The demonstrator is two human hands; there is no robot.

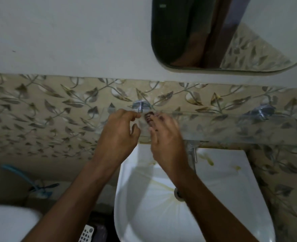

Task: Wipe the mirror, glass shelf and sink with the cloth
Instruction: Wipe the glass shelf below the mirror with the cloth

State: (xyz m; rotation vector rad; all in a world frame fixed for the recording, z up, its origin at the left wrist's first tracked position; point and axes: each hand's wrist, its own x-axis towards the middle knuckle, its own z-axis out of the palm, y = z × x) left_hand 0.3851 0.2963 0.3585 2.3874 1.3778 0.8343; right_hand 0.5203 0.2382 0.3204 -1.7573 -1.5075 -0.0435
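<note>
Head view: nearest lies the white sink (222, 198), yellow-stained around the drain and on its back ledge, with the chrome tap (194, 154) behind the right forearm. Above it, both hands meet at the glass shelf (214, 126). The left hand (119, 135) has its fingers curled loosely, thumb apart. The right hand (167, 138) is blurred; its fingers seem to pinch something small and dark, which cannot be identified. Farthest, the mirror (231, 32) hangs upper right.

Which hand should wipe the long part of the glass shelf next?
Probably the right hand. It is already at the glass shelf, and most of the shelf stretches off to its side. The left hand is at the shelf's left end. No cloth is clearly visible.
</note>
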